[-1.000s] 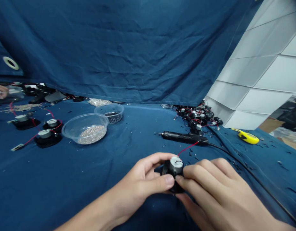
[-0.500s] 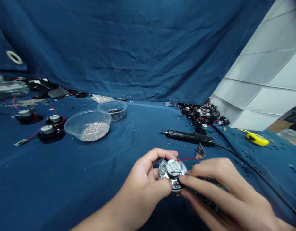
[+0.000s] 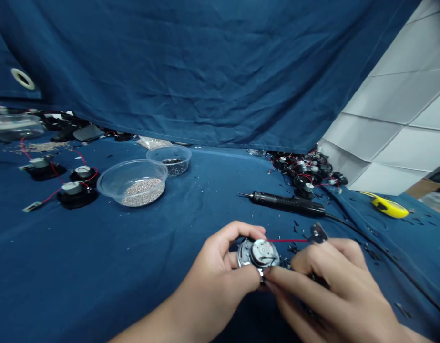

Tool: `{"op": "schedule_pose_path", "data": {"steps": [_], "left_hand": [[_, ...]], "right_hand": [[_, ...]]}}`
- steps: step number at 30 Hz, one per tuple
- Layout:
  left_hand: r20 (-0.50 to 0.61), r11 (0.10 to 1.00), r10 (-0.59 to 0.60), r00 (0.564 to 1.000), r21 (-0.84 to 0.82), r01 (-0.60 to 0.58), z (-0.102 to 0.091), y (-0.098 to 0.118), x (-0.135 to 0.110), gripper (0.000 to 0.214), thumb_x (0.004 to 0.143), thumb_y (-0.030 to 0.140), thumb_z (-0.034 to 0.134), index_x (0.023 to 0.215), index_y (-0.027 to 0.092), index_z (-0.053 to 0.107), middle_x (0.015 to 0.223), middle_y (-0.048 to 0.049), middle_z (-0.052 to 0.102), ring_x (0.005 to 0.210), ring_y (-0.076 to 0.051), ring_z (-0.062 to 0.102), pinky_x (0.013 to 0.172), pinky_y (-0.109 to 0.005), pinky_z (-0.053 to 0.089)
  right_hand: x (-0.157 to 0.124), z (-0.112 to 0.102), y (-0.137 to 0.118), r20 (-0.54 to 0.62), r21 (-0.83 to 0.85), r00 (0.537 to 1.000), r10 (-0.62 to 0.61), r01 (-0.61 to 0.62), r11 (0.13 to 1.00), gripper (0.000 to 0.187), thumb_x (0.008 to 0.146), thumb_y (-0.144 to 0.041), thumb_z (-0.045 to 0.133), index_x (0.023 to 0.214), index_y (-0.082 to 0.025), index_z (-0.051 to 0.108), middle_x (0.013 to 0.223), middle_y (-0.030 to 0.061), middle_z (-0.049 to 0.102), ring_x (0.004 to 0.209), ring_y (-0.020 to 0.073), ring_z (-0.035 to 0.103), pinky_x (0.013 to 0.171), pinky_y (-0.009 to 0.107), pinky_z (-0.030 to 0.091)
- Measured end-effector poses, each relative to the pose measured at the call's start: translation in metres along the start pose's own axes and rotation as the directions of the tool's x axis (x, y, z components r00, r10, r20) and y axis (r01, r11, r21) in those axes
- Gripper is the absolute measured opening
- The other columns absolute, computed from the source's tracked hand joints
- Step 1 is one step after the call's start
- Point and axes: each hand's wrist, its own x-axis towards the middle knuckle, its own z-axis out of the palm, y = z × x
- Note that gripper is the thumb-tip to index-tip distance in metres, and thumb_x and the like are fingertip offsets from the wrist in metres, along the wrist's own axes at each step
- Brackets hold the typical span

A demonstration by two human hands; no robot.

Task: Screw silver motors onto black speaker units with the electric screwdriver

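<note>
My left hand [image 3: 220, 274] and my right hand [image 3: 330, 290] together pinch a small round metal motor-like unit [image 3: 259, 253] over the blue cloth. Its silver face points up and toward me. A red wire [image 3: 287, 240] runs from it to a flat metal terminal tab [image 3: 319, 233] just above my right fingers. Something dark sits beneath my right hand, mostly hidden, possibly a black ribbed casing. Its shape cannot be made out.
A black electric screwdriver [image 3: 287, 205] with a cord lies just beyond my hands. Two plastic bowls [image 3: 132, 182] hold small grey and dark parts. Wired black units [image 3: 76, 196] sit left, a heap [image 3: 305, 171] far right, and a yellow tool [image 3: 386, 206] beyond it. Black scraps dot the cloth.
The unit has turned from a black casing with a white cap to its silver metal face. The red wire now runs straight right, with its tab showing. The view has shifted slightly.
</note>
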Motion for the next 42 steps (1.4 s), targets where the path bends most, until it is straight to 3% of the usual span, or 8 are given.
{"op": "schedule_pose_path", "data": {"steps": [6, 11, 18, 23, 30, 33, 38, 42], "left_hand": [[0.011, 0.998, -0.059, 0.998, 0.002, 0.059, 0.002, 0.002, -0.001, 0.034, 0.064, 0.007, 0.059, 0.096, 0.016, 0.051, 0.083, -0.0033, 0.058, 0.072, -0.014, 0.054, 0.064, -0.026, 0.049], [0.038, 0.999, -0.028, 0.999, -0.017, 0.029, -0.001, -0.006, 0.004, 0.034, 0.061, 0.006, 0.059, 0.092, 0.018, 0.052, 0.09, -0.0029, 0.058, 0.069, -0.012, 0.053, 0.062, -0.024, 0.049], [0.061, 0.999, -0.015, 0.998, -0.034, 0.017, -0.002, -0.011, 0.004, 0.034, 0.065, 0.007, 0.062, 0.095, 0.019, 0.051, 0.081, 0.0, 0.056, 0.07, -0.012, 0.055, 0.064, -0.027, 0.052], [0.009, 1.0, -0.012, 1.0, 0.015, 0.012, -0.005, -0.003, 0.004, 0.037, 0.066, 0.007, 0.065, 0.099, 0.017, 0.052, 0.084, -0.0019, 0.057, 0.076, -0.016, 0.059, 0.069, -0.032, 0.054], [-0.035, 0.995, 0.019, 0.999, 0.1, -0.015, -0.005, 0.004, 0.003, 0.033, 0.065, 0.005, 0.061, 0.095, 0.017, 0.055, 0.11, -0.0058, 0.056, 0.08, -0.015, 0.058, 0.072, -0.033, 0.055], [-0.032, 0.991, 0.041, 0.999, 0.13, -0.037, -0.004, 0.005, 0.004, 0.032, 0.064, 0.004, 0.06, 0.093, 0.017, 0.055, 0.119, -0.0054, 0.053, 0.082, -0.015, 0.059, 0.071, -0.032, 0.056], [-0.072, 0.983, 0.057, 0.996, 0.18, -0.043, -0.009, 0.005, 0.01, 0.032, 0.063, 0.003, 0.061, 0.092, 0.017, 0.057, 0.125, -0.0045, 0.05, 0.079, -0.014, 0.06, 0.068, -0.032, 0.057], [-0.102, 0.972, 0.067, 0.992, 0.231, -0.042, -0.019, 0.007, 0.019, 0.035, 0.063, 0.003, 0.059, 0.094, 0.018, 0.058, 0.118, -0.0034, 0.053, 0.08, -0.014, 0.057, 0.069, -0.033, 0.058]], "right_hand": [[0.004, -0.002, 0.003, 0.068, 0.099, 0.997, 0.037, -0.043, 0.994, 0.015, 0.076, -0.013, 0.06, 0.072, -0.024, 0.069, 0.055, -0.0031, 0.051, 0.051, 0.0099, 0.048, 0.052, 0.028, 0.031], [-0.001, 0.001, 0.001, 0.026, 0.076, 1.0, 0.017, -0.019, 0.997, 0.017, 0.078, -0.012, 0.058, 0.073, -0.023, 0.07, 0.054, -0.003, 0.051, 0.051, 0.01, 0.047, 0.056, 0.03, 0.033], [-0.012, -0.005, 0.004, 0.055, 0.153, 0.998, 0.016, -0.024, 0.988, 0.022, 0.08, -0.01, 0.058, 0.089, -0.025, 0.072, 0.063, 0.0002, 0.057, 0.057, 0.0122, 0.052, 0.054, 0.028, 0.039], [-0.03, -0.008, 0.012, -0.021, 0.084, 0.99, 0.139, -0.137, 0.987, 0.032, 0.075, -0.006, 0.062, 0.099, -0.025, 0.069, 0.08, 0.004, 0.056, 0.068, 0.0143, 0.055, 0.056, 0.026, 0.046], [-0.036, -0.008, 0.032, 0.136, 0.07, 0.966, 0.22, -0.231, 0.97, 0.01, 0.081, -0.018, 0.06, 0.088, -0.021, 0.067, 0.085, 0.0048, 0.059, 0.079, 0.0172, 0.061, 0.064, 0.026, 0.052], [-0.042, -0.007, 0.038, 0.222, 0.034, 0.932, 0.286, -0.3, 0.953, 0.012, 0.085, -0.02, 0.057, 0.091, -0.023, 0.066, 0.083, 0.0025, 0.06, 0.078, 0.0162, 0.061, 0.066, 0.026, 0.05], [-0.047, 0.004, 0.047, 0.456, -0.054, 0.832, 0.315, -0.328, 0.943, 0.018, 0.09, -0.024, 0.049, 0.099, -0.027, 0.064, 0.088, 0.0025, 0.063, 0.078, 0.0173, 0.058, 0.07, 0.034, 0.042], [-0.043, 0.014, 0.058, 0.494, -0.121, 0.817, 0.296, -0.273, 0.954, 0.022, 0.089, -0.019, 0.046, 0.1, -0.026, 0.064, 0.086, 0.0027, 0.063, 0.078, 0.0192, 0.056, 0.072, 0.037, 0.036]]}}
